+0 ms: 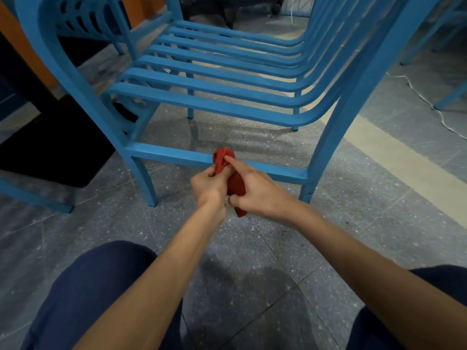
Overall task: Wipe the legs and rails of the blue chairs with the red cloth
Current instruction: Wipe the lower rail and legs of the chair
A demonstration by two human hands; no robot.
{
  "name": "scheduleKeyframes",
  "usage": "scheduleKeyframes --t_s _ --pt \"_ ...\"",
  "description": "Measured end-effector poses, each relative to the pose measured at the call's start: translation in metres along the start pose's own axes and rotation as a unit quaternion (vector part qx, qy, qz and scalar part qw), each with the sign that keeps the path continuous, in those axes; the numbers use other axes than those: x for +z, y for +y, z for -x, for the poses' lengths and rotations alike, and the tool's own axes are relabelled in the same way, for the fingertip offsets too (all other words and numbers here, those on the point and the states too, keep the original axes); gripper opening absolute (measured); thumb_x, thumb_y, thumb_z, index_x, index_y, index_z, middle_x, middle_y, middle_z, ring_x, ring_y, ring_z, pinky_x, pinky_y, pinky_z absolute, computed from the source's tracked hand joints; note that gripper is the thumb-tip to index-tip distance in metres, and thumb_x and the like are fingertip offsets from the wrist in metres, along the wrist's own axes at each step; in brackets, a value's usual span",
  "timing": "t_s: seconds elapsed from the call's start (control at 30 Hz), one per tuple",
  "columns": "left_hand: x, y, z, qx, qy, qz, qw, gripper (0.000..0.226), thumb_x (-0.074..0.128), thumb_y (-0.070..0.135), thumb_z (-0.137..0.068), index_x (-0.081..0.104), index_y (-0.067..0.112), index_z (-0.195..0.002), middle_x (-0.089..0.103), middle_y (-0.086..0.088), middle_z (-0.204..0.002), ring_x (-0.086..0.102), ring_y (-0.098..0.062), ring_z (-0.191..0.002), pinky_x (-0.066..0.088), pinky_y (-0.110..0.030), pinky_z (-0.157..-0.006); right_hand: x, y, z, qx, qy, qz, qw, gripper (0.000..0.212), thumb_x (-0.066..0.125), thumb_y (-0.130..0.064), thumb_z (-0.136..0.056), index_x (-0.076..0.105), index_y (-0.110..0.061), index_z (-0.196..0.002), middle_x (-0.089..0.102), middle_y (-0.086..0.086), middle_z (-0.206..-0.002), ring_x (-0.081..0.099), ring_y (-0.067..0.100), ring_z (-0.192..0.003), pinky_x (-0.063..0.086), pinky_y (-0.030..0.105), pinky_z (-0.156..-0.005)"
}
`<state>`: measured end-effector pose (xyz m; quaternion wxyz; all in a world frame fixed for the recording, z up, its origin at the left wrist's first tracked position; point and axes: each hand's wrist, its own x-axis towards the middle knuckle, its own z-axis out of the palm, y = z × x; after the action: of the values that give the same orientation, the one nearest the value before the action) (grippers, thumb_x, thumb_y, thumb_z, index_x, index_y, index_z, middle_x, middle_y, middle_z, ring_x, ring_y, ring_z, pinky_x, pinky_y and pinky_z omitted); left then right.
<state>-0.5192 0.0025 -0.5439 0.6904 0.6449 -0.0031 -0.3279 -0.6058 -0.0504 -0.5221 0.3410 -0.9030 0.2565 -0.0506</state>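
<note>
Currently bunching: left hand [208,184], right hand [255,190] fingers [236,161] curled round red cloth [237,184] at lower rail [164,154]; next, likely wipe toward 3 o'clock leg [326,152].

Left grip [208,184] and right grip [255,192] hold bunched red cloth [236,184] together, centre frame, overlapping lower rail [171,154] of blue chair [202,107] at 12 o'clock. Knees [88,286] at 7 and 5 o'clock.
</note>
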Motion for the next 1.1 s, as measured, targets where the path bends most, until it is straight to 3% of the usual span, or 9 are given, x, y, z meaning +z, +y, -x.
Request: scheduleKeyframes --t_s 0.17,0.3,0.37,0.43,0.53,0.6,0.73,0.97,1.1 --pt "-0.005 0.018 0.007 -0.062 -0.175 0.037 0.982 0.021 0.066 0.015 -0.086 0.066 0.004 -0.103 0.072 -0.008 -0.086 0.069 -0.016 -0.073 0.058 -0.03 -0.065 -0.009 0.003 0.008 -0.001 0.082 -0.033 0.996 0.092 0.08 -0.021 -0.074 0.028 -0.021 -0.15 0.045 0.005 -0.145 0.048 0.019 -0.125 0.029 0.009 -0.092" --pt "-0.007 0.034 0.0 0.016 -0.246 -0.203 0.948 0.033 0.057 0.048 -0.088 0.07 0.02 -0.099 0.073 0.005 -0.093 0.065 -0.011 -0.089 0.048 -0.033 -0.079 -0.031 0.01 0.018 0.03 0.199 -0.001 0.98 0.068 0.073 -0.01 -0.076 0.049 -0.019 -0.138 0.053 0.005 -0.126 0.054 0.015 -0.102 0.032 0.002 -0.082" --pt "-0.009 0.038 -0.011 0.167 -0.203 -0.349 0.899 0.04 0.054 0.052 -0.088 0.072 0.019 -0.1 0.069 0.006 -0.093 0.061 -0.008 -0.084 0.045 -0.028 -0.078 -0.039 0.021 0.023 0.061 0.238 0.052 0.968 0.06 0.072 -0.009 -0.076 0.054 -0.015 -0.132 0.049 0.008 -0.128 0.052 0.023 -0.108 0.034 0.013 -0.095" --pt "-0.012 0.043 -0.021 0.28 -0.151 -0.483 0.816 0.035 0.056 0.046 -0.09 0.065 0.026 -0.116 0.066 0.004 -0.116 0.06 -0.013 -0.097 0.045 -0.032 -0.09 -0.036 0.035 0.028 0.112 0.23 0.126 0.958 0.061 0.07 -0.004 -0.077 0.05 -0.014 -0.133 0.041 0.01 -0.136 0.048 0.032 -0.113 0.039 0.034 -0.102" --pt "-0.02 0.043 -0.035 0.34 -0.138 -0.602 0.709 0.038 0.06 0.032 -0.09 0.056 0.028 -0.127 0.056 0.005 -0.133 0.052 -0.02 -0.119 0.03 -0.042 -0.107 -0.02 0.053 0.034 0.175 0.159 0.201 0.951 0.066 0.066 0.001 -0.082 0.039 -0.014 -0.14 0.035 0.011 -0.141 0.046 0.034 -0.111 0.045 0.043 -0.096" --pt "-0.024 0.039 -0.042 0.357 -0.141 -0.629 0.676 0.04 0.063 0.028 -0.088 0.056 0.029 -0.128 0.058 0.006 -0.13 0.052 -0.019 -0.118 0.025 -0.045 -0.11 -0.012 0.054 0.03 0.193 0.163 0.201 0.946 0.065 0.069 -0.002 -0.081 0.038 -0.011 -0.138 0.036 0.01 -0.14 0.043 0.032 -0.113 0.045 0.042 -0.094" --pt "-0.027 0.033 -0.048 0.38 -0.124 -0.631 0.664 0.039 0.063 0.024 -0.087 0.057 0.031 -0.126 0.061 0.006 -0.126 0.054 -0.019 -0.114 0.022 -0.047 -0.111 0.009 0.031 0.001 0.169 0.204 0.161 0.951 0.069 0.076 -0.007 -0.077 0.04 -0.012 -0.135 0.037 0.006 -0.139 0.039 0.027 -0.123 0.042 0.037 -0.102" --pt "-0.025 0.031 -0.053 0.386 -0.11 -0.637 0.658 0.03 0.058 0.025 -0.09 0.059 0.032 -0.119 0.06 0.005 -0.116 0.053 -0.021 -0.11 0.022 -0.042 -0.106 0.035 0.032 -0.008 0.088 0.26 0.125 0.953 0.059 0.075 -0.011 -0.078 0.047 -0.015 -0.13 0.042 0.007 -0.132 0.042 0.025 -0.12 0.048 0.033 -0.091" --pt "-0.024 0.03 -0.053 0.392 -0.11 -0.629 0.662 0.029 0.058 0.025 -0.09 0.06 0.032 -0.118 0.061 0.006 -0.115 0.053 -0.019 -0.109 0.021 -0.041 -0.107 0.037 0.066 0.026 0.184 0.435 -0.001 0.881 0.046 0.073 0.001 -0.076 0.053 -0.01 -0.116 0.04 0.003 -0.114 0.052 0.021 -0.104 0.042 0.018 -0.088"
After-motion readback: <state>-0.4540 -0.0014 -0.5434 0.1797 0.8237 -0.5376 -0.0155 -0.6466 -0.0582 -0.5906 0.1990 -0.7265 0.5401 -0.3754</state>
